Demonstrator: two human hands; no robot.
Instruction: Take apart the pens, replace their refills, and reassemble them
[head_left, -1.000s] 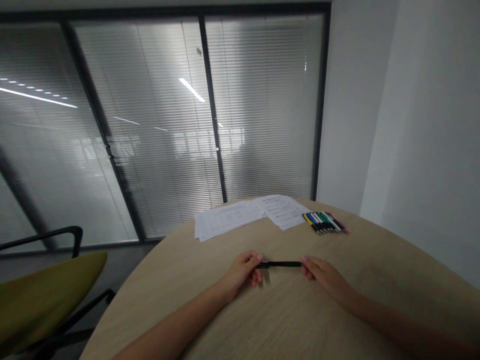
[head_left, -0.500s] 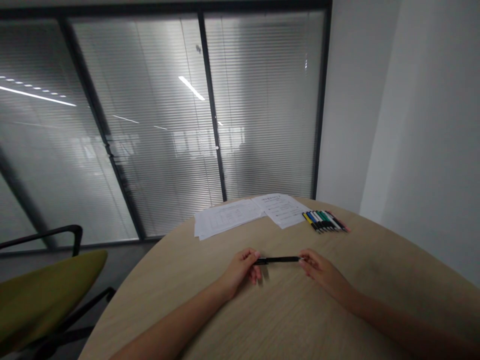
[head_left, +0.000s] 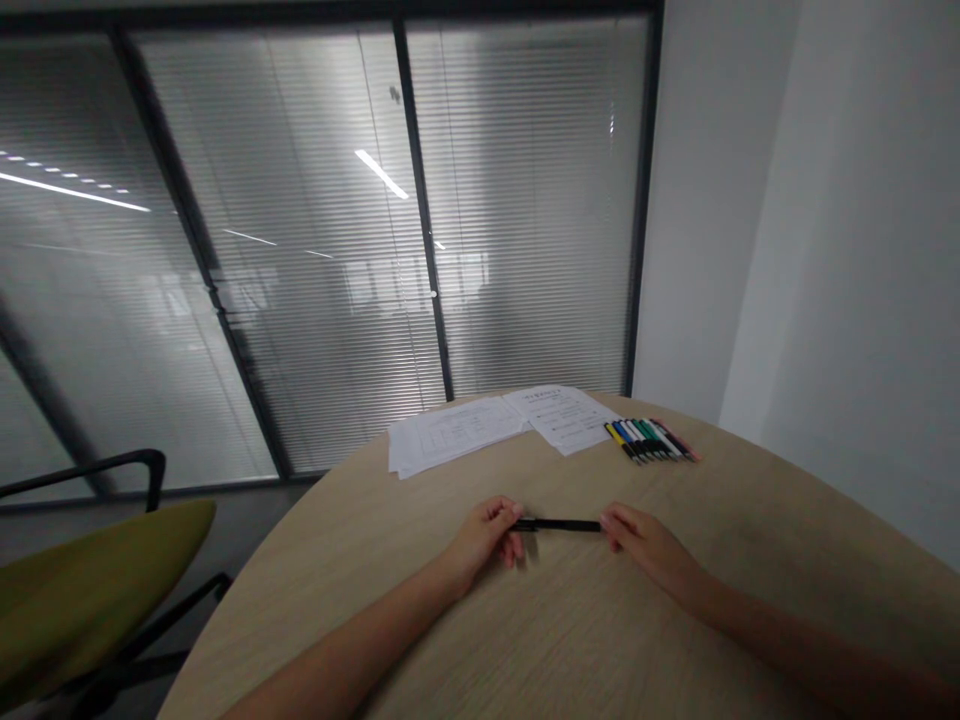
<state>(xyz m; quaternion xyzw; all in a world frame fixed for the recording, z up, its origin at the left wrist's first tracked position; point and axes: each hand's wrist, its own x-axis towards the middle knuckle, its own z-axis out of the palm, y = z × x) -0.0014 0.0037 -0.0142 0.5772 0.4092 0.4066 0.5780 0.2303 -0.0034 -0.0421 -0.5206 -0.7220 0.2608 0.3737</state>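
Observation:
A black pen (head_left: 562, 525) stretches almost level between my two hands, just over the wooden table (head_left: 465, 650). My left hand (head_left: 491, 530) pinches its left end, where the clip seems to be, between thumb and forefinger, with the other fingers curled below. At the opposite end, my right hand (head_left: 634, 532) has thumb and fingertips closed on the pen's tip, which they hide. Beyond my right hand lies a row of several coloured pens (head_left: 651, 440), side by side.
Printed paper sheets (head_left: 457, 435) lie at the table's far edge, left of the pen row. A green chair (head_left: 97, 590) with black armrests stands to the left. Behind are a glass partition with blinds (head_left: 525, 220) and a white wall (head_left: 840, 300) at right.
My right hand has shifted slightly down and its fingers have closed further over the pen's right end, which now sits a little lower. The left hand is nearly unmoved.

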